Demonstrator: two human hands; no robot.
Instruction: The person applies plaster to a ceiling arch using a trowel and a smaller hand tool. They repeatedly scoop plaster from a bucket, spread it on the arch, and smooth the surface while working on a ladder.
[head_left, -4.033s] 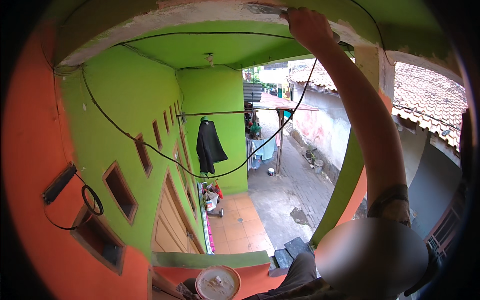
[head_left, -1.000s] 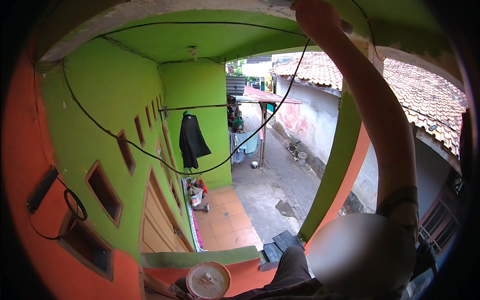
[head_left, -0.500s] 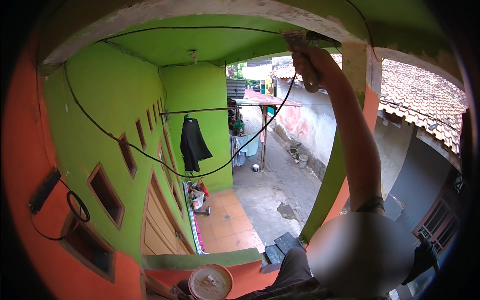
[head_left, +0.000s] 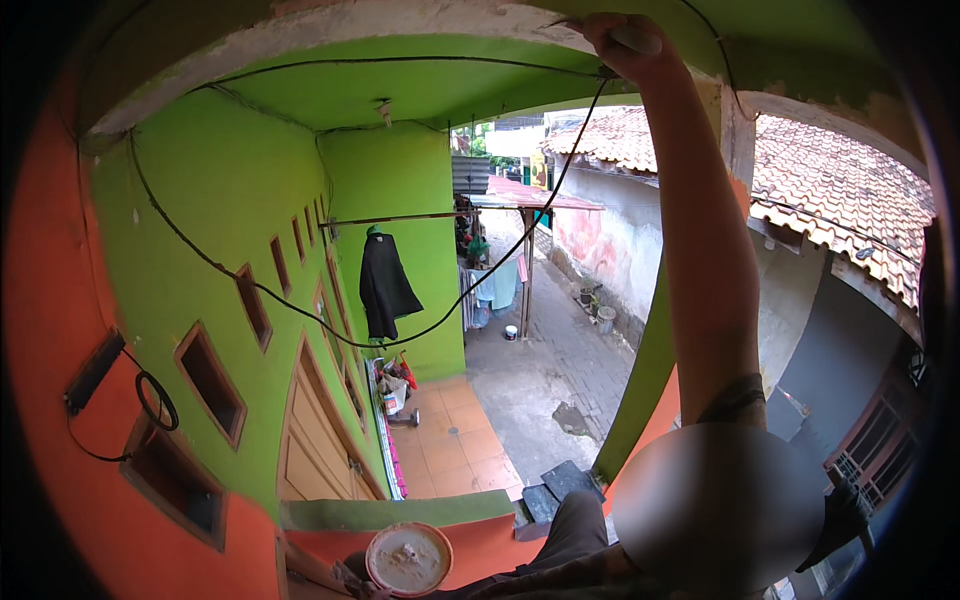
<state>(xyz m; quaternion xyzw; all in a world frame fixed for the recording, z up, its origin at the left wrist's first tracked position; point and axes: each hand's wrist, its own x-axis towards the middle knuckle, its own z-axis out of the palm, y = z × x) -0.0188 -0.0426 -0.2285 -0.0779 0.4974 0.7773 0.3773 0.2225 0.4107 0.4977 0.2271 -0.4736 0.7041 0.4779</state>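
Note:
My right hand [head_left: 630, 45] is raised high, shut on the putty knife [head_left: 636, 38], whose blade is at the patchy whitish underside edge of the green beam [head_left: 400, 20]. At the bottom, my left hand [head_left: 356, 582] is partly hidden beside an orange-rimmed bucket of pale paste [head_left: 408, 560] and holds it. A loose black cable [head_left: 430, 330] hangs in a long loop near the raised hand. My bent leg [head_left: 575, 520] is below, and a blurred oval covers the lower right.
Green wall [head_left: 180, 200] with small openings, wooden door [head_left: 320, 440], orange wall with coiled cable [head_left: 160, 400], hanging black garment [head_left: 385, 290], tiled floor [head_left: 450, 430], dark slabs [head_left: 560, 485] on a ledge, alley with laundry [head_left: 500, 285], pillar [head_left: 650, 350], tiled roof [head_left: 830, 180].
Half a second ago my right hand was lower, with the knife below the beam. It has risen to the beam's edge again, where it also was earlier. The bucket remains at the bottom.

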